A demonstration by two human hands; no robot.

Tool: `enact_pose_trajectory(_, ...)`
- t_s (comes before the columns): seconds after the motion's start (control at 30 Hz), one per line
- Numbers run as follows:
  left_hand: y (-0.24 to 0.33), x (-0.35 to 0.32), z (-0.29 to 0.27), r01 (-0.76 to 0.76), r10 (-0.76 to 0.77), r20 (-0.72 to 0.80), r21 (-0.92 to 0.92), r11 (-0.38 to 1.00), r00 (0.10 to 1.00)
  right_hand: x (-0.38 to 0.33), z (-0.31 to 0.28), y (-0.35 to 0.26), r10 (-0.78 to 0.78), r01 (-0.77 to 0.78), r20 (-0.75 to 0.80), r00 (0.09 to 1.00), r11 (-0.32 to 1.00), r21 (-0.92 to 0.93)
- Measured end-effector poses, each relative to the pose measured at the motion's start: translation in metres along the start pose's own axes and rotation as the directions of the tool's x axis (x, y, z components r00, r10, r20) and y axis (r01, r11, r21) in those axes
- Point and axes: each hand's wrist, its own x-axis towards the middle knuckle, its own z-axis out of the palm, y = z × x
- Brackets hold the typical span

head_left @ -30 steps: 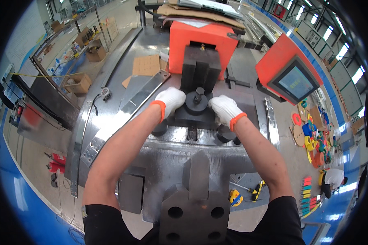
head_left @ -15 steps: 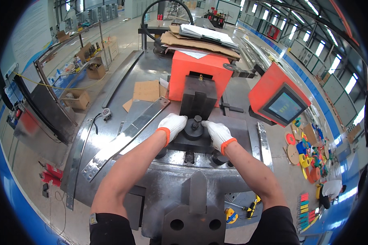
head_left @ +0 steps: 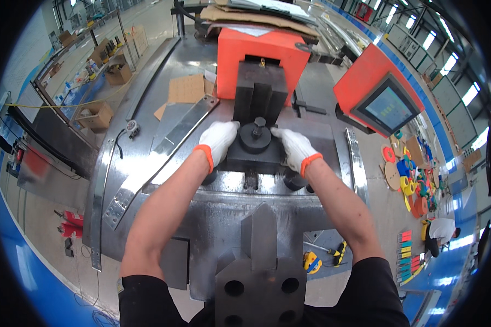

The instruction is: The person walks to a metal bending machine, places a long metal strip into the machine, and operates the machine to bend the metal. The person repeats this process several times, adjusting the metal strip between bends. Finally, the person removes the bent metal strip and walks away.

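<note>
1. A wedge-shaped steel die (head_left: 262, 256) stands nearest, at 6 o'clock.
2. The left hand (head_left: 219, 140) and right hand (head_left: 293, 147) clasp the black tooling block (head_left: 255, 155) from both sides, probably to steady it.
3. The orange machine head (head_left: 262, 57) rises at 12 o'clock.

Factory workshop: steel machine bed (head_left: 147, 163), orange control screen (head_left: 384, 103) (skylit hall).
</note>
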Motion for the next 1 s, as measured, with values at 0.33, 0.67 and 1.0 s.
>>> enact_pose_trajectory(0.33, -0.014, 0.024, 0.007, 0.094, -0.096, -0.014, -0.127, 0.987, 0.995, 0.025, -0.012, -0.002, -0.191, 0.297, 0.304, 0.933, 0.887, -0.353)
enact_pose_trajectory(0.67, -0.007, 0.009, 0.004, 0.039, -0.031, -0.095, 0.083, 0.996, 0.995, -0.009, 0.003, -0.026, -0.079, 0.081, 0.025, 0.997, 0.866, -0.493)
enact_pose_trajectory(1.0, -0.003, -0.006, -0.005, -0.045, 0.086, -0.151, 0.253, 0.967, 0.985, 0.015, 0.006, -0.004, -0.288, 0.179, 0.008, 0.958, 0.576, -0.797)
